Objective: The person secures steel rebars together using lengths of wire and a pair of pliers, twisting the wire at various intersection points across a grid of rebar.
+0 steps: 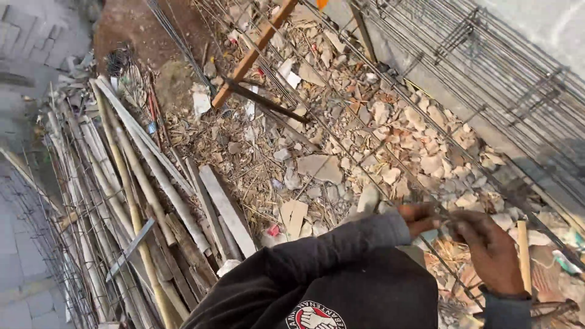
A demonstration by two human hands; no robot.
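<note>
Head view showed your left hand and right hand close together over the rubble. Both were pinched shut on one thin steel rod. You held it near its low end, down at the right. That rod ran long and slanted, from your hands up toward the top left, crossing other rods of the steel mesh. It looked hard, stiff, a bit springy and not heavy. Holding it with two hands near the crossing seemed best.
</note>
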